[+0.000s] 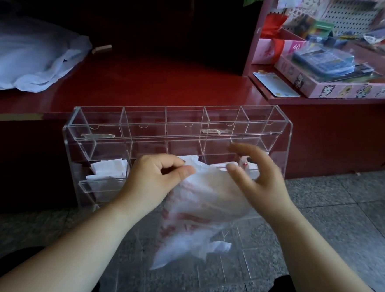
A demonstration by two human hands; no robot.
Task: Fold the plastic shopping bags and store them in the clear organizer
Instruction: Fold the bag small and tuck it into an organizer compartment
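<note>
A white plastic shopping bag point(198, 209) with red print hangs loose in front of the clear organizer point(99, 127), its lower end drooping toward the floor. My left hand point(152, 178) pinches the bag's top edge between thumb and curled fingers. My right hand point(255, 173) is beside the bag's upper right, fingers spread and loosely bent, its thumb touching the plastic. The organizer stands on the floor against a red counter, with several compartments in tiers. A folded white bag point(108, 172) sits in the lower left compartment, and another white piece point(245, 165) shows behind my right hand.
A red counter point(160, 84) runs behind the organizer. A pile of pale plastic bags point(21, 59) lies on its left. Pink boxes, a calculator point(322, 61) and stationery crowd the shelf at right. Grey speckled floor tiles point(350, 203) spread below.
</note>
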